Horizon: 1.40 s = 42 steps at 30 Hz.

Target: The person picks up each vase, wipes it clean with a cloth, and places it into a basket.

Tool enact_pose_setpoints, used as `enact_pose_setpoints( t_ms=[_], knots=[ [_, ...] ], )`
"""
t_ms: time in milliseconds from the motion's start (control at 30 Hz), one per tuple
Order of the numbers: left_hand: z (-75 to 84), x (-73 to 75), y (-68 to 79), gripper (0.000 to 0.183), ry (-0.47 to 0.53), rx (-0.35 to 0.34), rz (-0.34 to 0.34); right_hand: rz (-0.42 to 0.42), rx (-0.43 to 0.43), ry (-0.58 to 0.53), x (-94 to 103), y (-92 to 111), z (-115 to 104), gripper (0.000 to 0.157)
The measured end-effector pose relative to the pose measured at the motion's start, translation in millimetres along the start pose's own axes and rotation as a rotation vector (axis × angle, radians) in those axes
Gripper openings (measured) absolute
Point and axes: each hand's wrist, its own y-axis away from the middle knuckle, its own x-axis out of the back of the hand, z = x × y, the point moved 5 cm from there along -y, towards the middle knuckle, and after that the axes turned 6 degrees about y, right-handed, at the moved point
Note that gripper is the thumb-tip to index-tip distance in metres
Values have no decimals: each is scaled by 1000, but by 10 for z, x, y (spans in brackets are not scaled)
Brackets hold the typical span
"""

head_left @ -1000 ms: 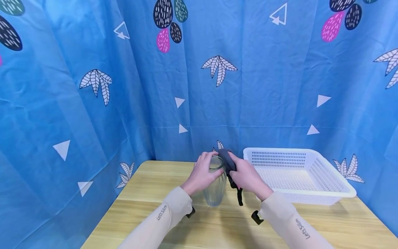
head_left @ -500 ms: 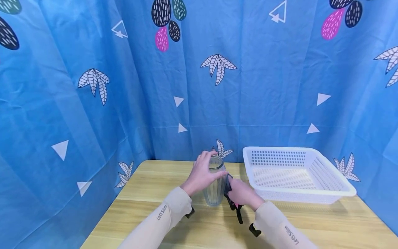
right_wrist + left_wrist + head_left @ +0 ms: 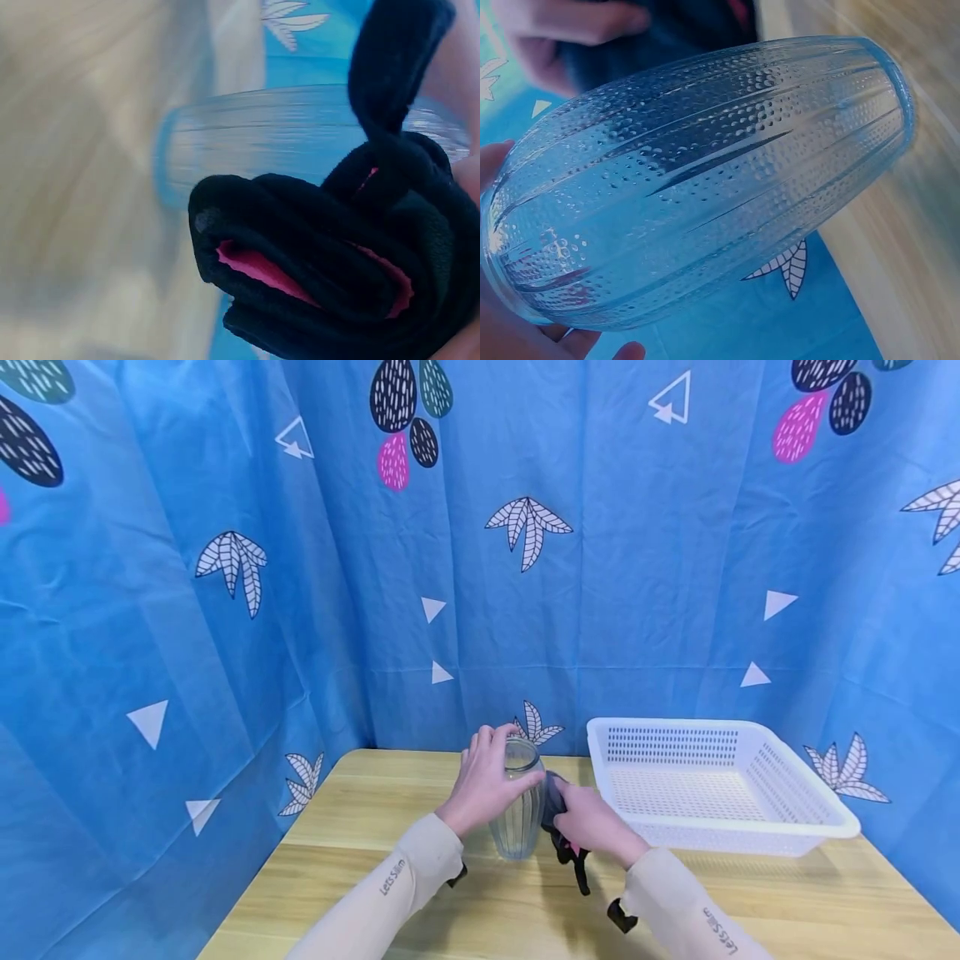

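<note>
Currently glass vase point(image 3: 517, 822) upright between left hand point(image 3: 482, 781), curled round top, and right hand point(image 3: 594, 821), gripping folded black fabric point(image 3: 337, 255).

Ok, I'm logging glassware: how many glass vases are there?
1: the glass vase, upper end in the left hand, beside the black fabric in the right hand. No other shows.

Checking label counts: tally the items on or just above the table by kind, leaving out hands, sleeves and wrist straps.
Glass vase: 1
Black fabric bundle: 1
White basket: 1
Total: 3
</note>
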Motion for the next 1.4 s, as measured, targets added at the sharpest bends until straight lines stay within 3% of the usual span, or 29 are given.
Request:
enact_pose_setpoints(
  t_ms=[233, 400, 667, 900, 1067, 1233, 1400],
  knots=[
    [43, 48, 10, 76, -13, -27, -4, 84, 13, -25, 400, 46, -233, 75],
    [51, 58, 13, 72, 51, -16, -35, 129, 33, 2, 526, 38, -339, 77],
    [44, 21, -3, 69, 113, 7, -90, 42, 48, 59, 261, -26, -195, 79],
    [32, -3, 7, 70, 99, 8, -105, -103, 44, 115, -102, -35, 10, 61],
    [36, 18, 7, 72, 94, -3, -121, -159, 34, 174, -291, -5, 108, 67],
    [27, 32, 5, 75, 119, 11, -145, -152, 7, 178, -275, 2, 127, 69],
    [11, 45, 27, 79, 95, 33, -133, -92, 6, 75, -133, 31, 61, 68]
  ],
)
